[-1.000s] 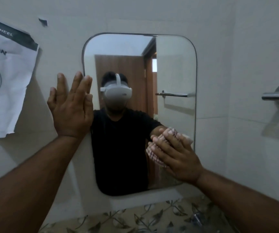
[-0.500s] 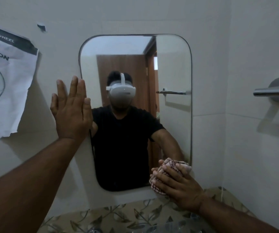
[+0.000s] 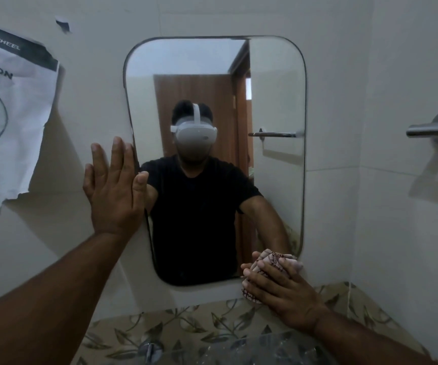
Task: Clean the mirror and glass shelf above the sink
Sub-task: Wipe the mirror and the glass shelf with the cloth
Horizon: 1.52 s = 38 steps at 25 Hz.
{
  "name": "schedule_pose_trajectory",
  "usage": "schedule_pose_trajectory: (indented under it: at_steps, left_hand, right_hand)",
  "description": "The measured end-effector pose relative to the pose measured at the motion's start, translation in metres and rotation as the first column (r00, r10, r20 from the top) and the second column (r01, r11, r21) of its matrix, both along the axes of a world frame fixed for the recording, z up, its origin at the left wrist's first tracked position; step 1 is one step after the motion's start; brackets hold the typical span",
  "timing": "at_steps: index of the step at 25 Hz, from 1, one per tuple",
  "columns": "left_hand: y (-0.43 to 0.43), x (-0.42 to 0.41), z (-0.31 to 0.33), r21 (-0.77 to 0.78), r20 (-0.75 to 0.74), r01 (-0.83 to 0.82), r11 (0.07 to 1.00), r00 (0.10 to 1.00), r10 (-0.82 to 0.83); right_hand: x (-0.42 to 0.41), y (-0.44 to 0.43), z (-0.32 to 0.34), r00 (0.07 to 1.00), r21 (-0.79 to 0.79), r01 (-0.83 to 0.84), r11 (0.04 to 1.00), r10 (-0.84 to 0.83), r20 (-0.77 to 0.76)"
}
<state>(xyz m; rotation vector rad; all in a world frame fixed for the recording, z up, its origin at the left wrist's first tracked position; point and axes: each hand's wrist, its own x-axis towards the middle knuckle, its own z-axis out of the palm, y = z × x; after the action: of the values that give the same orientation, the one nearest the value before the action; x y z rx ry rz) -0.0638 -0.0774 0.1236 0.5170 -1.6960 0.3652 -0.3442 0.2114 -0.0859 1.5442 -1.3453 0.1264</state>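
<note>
at the mirror's [image 3: 273, 96] lower right corner the right hand [image 3: 283, 291] presses a bunched cloth [image 3: 274, 259] to wipe, while the flat, empty left hand [image 3: 115, 188] braces its left edge.

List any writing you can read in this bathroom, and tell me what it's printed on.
"GHTWHEEL": white letters on the dark band across the top of the paper sheet on the wall; the word's start is cut off by the picture's edge.
"ATION": bold black letters below the band, also cut off.
Nothing else carries readable text.

Rounded wall mirror [image 3: 270, 101], patterned cloth [image 3: 270, 262] at corner
</note>
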Motion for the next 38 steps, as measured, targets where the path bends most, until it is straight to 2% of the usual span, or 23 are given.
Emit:
schedule_pose_trajectory:
  at_steps: [8, 16, 24, 28, 32, 38]
  left_hand:
    - [0.001, -0.001, -0.003, -0.002, -0.006, -0.026, 1.0, 1.0, 0.026]
    - [-0.006, -0.002, -0.006, -0.037, -0.014, -0.041, 0.998, 0.999, 0.04]
    - [-0.017, -0.007, -0.009, -0.06, -0.038, -0.066, 0.996, 0.997, 0.064]
    - [-0.013, -0.004, -0.009, -0.061, -0.016, -0.068, 0.996, 0.998, 0.067]
    - [-0.026, -0.008, -0.012, -0.086, -0.026, -0.093, 0.992, 0.996, 0.091]
    - [-0.052, -0.029, -0.011, -0.1, -0.114, -0.082, 0.992, 0.991, 0.07]
  right_hand:
    - [-0.007, -0.004, -0.011, 0.999, 0.044, 0.001, 0.999, -0.003, 0.052]
    - [0.011, -0.004, -0.009, 0.994, -0.02, 0.014, 1.0, -0.012, 0.107]
    - [0.09, -0.096, 0.017, 0.93, -0.156, -0.098, 0.983, 0.147, 0.337]
    - [0.143, -0.146, 0.037, 0.958, -0.215, -0.14, 0.967, 0.187, 0.218]
    - [0.184, -0.173, 0.038, 0.954, -0.236, -0.177, 0.955, 0.225, 0.198]
    - [0.191, -0.178, 0.036, 0.953, -0.211, -0.187, 0.96, 0.229, 0.199]
